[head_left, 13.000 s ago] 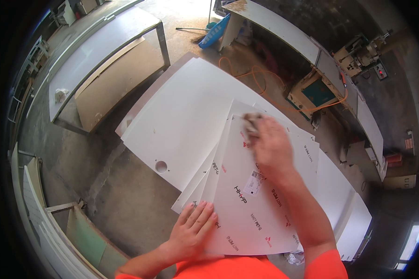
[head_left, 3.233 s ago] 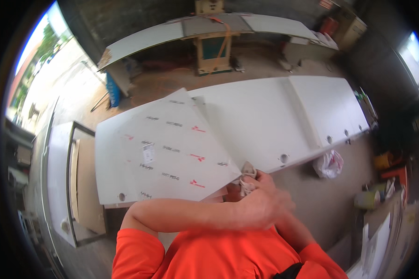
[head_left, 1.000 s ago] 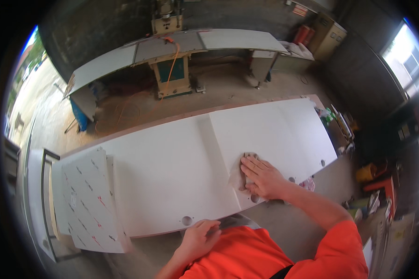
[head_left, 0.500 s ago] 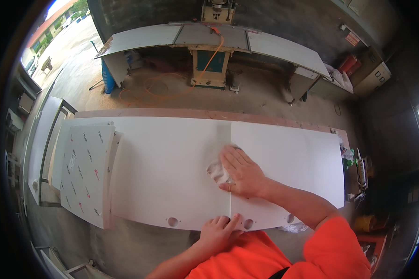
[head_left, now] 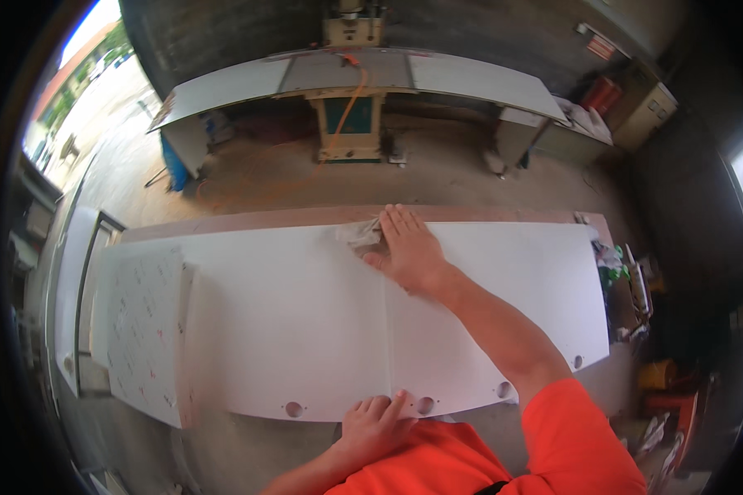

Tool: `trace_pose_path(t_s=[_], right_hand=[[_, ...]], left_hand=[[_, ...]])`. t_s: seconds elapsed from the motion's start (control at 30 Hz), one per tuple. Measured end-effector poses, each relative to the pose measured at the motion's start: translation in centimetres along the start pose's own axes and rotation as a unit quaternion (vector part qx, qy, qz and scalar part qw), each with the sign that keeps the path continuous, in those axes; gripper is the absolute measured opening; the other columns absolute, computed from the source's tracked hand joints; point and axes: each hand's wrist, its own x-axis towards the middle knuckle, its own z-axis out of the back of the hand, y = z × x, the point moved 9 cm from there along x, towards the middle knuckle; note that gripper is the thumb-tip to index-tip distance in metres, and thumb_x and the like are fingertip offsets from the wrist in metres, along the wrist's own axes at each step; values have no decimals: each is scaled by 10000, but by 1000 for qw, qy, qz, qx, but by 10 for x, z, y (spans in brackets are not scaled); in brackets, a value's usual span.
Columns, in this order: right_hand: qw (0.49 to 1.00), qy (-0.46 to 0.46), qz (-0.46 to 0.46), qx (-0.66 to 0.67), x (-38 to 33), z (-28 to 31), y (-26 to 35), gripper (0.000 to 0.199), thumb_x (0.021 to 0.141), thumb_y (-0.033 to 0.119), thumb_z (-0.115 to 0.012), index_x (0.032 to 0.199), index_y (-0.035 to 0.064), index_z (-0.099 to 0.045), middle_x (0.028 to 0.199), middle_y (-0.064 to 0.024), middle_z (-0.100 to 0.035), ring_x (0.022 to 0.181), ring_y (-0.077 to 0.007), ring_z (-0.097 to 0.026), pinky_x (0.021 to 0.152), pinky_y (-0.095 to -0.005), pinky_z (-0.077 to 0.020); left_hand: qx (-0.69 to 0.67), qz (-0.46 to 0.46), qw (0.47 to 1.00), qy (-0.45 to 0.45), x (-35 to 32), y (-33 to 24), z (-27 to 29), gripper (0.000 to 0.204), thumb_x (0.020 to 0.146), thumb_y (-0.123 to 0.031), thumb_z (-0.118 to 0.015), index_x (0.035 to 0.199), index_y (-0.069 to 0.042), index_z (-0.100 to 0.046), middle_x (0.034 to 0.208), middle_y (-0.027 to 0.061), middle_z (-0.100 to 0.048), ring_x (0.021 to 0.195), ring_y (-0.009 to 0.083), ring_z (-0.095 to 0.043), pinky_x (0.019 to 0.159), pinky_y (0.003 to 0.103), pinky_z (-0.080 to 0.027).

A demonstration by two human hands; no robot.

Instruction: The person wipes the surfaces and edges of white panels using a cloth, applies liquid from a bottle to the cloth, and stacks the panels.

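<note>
Now two white panels [head_left: 305, 313], one rag [head_left: 362, 235] under right hand [head_left: 409, 252].

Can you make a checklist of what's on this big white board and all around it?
Surface: two white panels lie side by side, round holes along the near edge.
Job's things: a crumpled cloth at the far edge.
Clutter: a printed sheet at the left end.
Hands: right hand flat, pressing on the cloth; left hand resting on the near edge.
Cables: an orange cable on the machine table behind.
Surroundings: dusty floor, red container at the right.
</note>
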Motion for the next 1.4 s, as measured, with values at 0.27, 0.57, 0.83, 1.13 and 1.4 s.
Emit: trace_pose_path(t_s=[0.27, 0.57, 0.83, 1.13, 1.4], right_hand=[[943, -25, -331, -35, -129, 39, -222, 858, 1061, 551, -520, 1622, -57, -291, 1690, -254, -321, 1594, -393, -253, 1323, -437, -173], [964, -61, -254, -49, -78, 45, -154, 928, 1045, 598, -477, 1569, -154, -332, 1704, -300, -267, 1607, -404, -219, 1326, -469, -150], [962, -20, -272, -31, -80, 41, -168, 1112, 967, 733, -533, 1558, -179, -298, 1683, -328, -262, 1584, -473, -216, 1318, -514, -133], [948, -23, -316, -14, -88, 39, -195, 1108, 1006, 779, -380, 1639, -111, -196, 1729, -286, -199, 1634, -402, -120, 1328, -476, -108], [946, -55, -317, 30, -290, 49, -91, 992, 941, 529, -697, 1581, -114, -298, 1666, -330, -283, 1573, -488, -243, 1291, -527, -236]], left_hand=[[-7, -1, 999, 38, 21, -6, 14, 548, 798, -431, -873, 1169, -58, -722, 988, 73, -631, 861, 261, -647, 702, 429, -501], [47, -39, 998, 14, 176, 33, -31, 706, 881, -407, -777, 1424, -5, -573, 1554, 209, -471, 1455, 443, -412, 1229, 603, -275], [61, -19, 995, 76, 176, 37, -48, 739, 883, -413, -764, 1443, 17, -548, 1590, 222, -440, 1512, 454, -346, 1255, 637, -206], [59, -31, 996, 51, 181, 33, -44, 662, 884, -360, -753, 1404, 14, -587, 1572, 225, -464, 1492, 461, -375, 1244, 648, -223], [61, -8, 997, 53, 177, 39, -46, 668, 890, -346, -748, 1428, 9, -578, 1604, 217, -446, 1514, 452, -353, 1254, 642, -200]])
